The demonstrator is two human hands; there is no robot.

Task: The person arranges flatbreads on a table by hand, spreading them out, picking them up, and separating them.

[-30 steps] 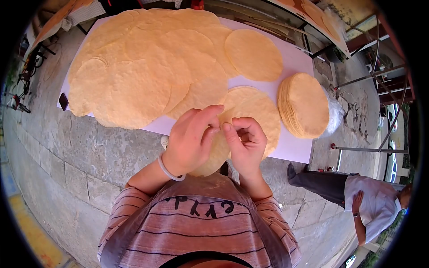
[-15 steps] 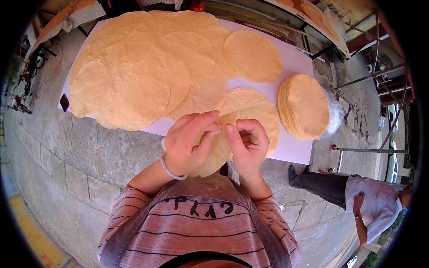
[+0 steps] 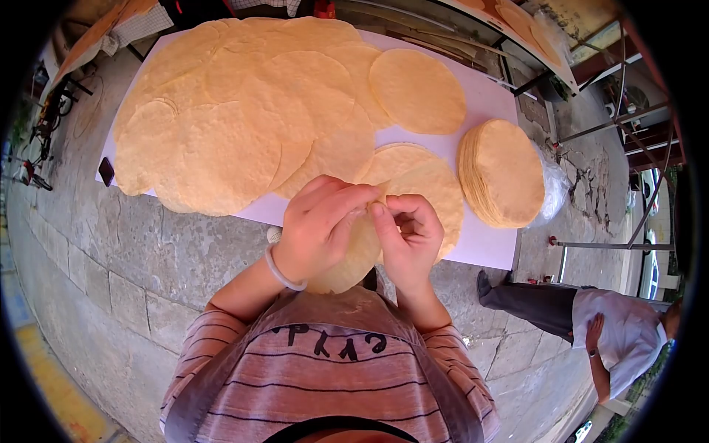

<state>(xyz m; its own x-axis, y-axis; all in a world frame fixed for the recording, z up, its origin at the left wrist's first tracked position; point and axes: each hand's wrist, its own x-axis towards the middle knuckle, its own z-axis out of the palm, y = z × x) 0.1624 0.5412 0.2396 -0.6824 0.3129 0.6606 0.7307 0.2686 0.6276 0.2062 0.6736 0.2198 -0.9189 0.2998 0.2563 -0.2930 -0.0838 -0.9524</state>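
Note:
A thin, pale round sheet [image 3: 347, 258] hangs between my hands, over the apron. My left hand [image 3: 319, 232] pinches its upper edge between thumb and fingers. Close beside it, my right hand [image 3: 410, 236] grips the same edge, thumb against curled fingers. Just beyond my hands lies a small pile of round sheets [image 3: 436, 188], partly hidden by them. To its right is a tall neat stack of round sheets [image 3: 506, 173]. Many overlapping sheets [image 3: 221, 125] spread over the table's left side, and a single round sheet [image 3: 418, 91] lies toward the back.
The pale table [image 3: 487, 247] holds all the sheets. A dark phone-like object [image 3: 106, 171] lies at its left corner. Clear plastic [image 3: 554, 184] is beside the tall stack. A person [image 3: 613, 332] stands at the right. Another board with sheets [image 3: 517, 29] is behind.
My left hand's fingertips have moved right and closed on the sheet's edge, beside my right fingertips. My right hand has barely moved.

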